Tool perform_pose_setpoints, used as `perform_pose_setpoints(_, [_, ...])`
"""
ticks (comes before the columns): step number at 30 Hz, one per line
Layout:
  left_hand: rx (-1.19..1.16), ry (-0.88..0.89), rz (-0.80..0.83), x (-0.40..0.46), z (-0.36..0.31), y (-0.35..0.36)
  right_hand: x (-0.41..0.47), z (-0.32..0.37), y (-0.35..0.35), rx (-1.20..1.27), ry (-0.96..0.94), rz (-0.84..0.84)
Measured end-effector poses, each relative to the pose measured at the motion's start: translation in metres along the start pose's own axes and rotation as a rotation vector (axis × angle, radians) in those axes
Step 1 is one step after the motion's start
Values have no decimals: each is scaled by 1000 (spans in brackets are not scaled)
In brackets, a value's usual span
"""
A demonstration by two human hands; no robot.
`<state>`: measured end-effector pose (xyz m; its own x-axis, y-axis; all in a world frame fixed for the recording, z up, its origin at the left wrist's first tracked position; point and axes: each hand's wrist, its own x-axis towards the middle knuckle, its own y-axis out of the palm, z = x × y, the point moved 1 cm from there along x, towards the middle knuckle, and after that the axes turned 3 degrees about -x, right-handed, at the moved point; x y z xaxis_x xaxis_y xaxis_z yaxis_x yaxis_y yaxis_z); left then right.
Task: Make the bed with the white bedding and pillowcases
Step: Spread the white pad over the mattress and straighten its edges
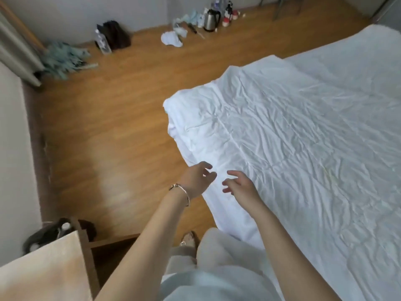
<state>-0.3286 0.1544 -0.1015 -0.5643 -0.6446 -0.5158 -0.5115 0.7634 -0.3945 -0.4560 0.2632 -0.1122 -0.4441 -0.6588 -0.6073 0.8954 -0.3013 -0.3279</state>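
1. The left hand (198, 178), a bracelet (181, 191) on its wrist, hovers at the bed's near edge with fingers loosely spread, holding nothing.
2. The right hand (239, 184) hangs just beside it, fingers relaxed and empty.
3. The white duvet (293, 137) lies wrinkled across the bed, its corner (173, 111) draping over the side.
4. A kettle (211, 19) stands on the wooden floor (112, 118) by the far wall.

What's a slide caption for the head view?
Both hands, left hand and right hand, open, reach toward the edge of the wrinkled white duvet beside a wood floor.
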Motion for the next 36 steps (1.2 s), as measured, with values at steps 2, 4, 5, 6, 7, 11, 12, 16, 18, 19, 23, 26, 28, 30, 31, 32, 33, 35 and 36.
perform_pose_setpoints(2, [-90, 12, -138, 19, -3, -56, 27, 61, 14, 0, -83, 24])
perform_pose_setpoints(4, [-190, 11, -215, 42, -5, -100, 57, 113, 28, -18, -122, 54])
perform_pose_setpoints(5, [-248, 9, -228, 59, -5, -117, 73, 137, 36, -18, -140, 65])
perform_pose_setpoints(6, [-297, 10, -233, 76, -6, -135, 91, 159, 44, -10, -157, 72])
perform_pose_setpoints(7, [-328, 11, -233, 96, -7, -151, 111, 181, 52, 1, -170, 79])
perform_pose_setpoints(11, [-332, -67, -148, 184, -20, -217, 201, 252, 81, 31, -160, 134])
perform_pose_setpoints(12, [-296, -99, -111, 204, -25, -233, 223, 268, 85, 31, -132, 147])
perform_pose_setpoints(16, [-72, -124, -79, 285, -44, -304, 311, 334, 82, 5, -42, 110])
perform_pose_setpoints(18, [-69, -127, -83, 329, -56, -340, 354, 371, 73, 13, -39, 65])
perform_pose_setpoints(19, [-85, -135, -86, 353, -62, -357, 376, 389, 68, 9, -44, 37])
perform_pose_setpoints(23, [-98, -118, -41, 458, -92, -405, 464, 450, 47, 61, -57, -66])
perform_pose_setpoints(26, [-122, -93, 9, 544, -128, -434, 526, 486, 34, 177, -30, -142])
perform_pose_setpoints(28, [-144, -62, 39, 603, -157, -451, 566, 510, 24, 270, 15, -194])
perform_pose_setpoints(30, [-180, -54, 77, 660, -192, -466, 604, 537, 9, 321, 67, -238])
perform_pose_setpoints(31, [-194, -62, 91, 689, -212, -471, 622, 551, -2, 353, 89, -258])
perform_pose_setpoints(32, [-183, -61, 111, 717, -235, -475, 641, 567, -15, 405, 105, -286])
perform_pose_setpoints(33, [-150, -47, 138, 746, -258, -476, 659, 581, -31, 469, 115, -321])
perform_pose_setpoints(35, [-35, -7, 211, 793, -305, -466, 688, 604, -67, 569, 138, -407])
perform_pose_setpoints(36, [10, 15, 258, 813, -329, -457, 701, 612, -87, 609, 154, -458])
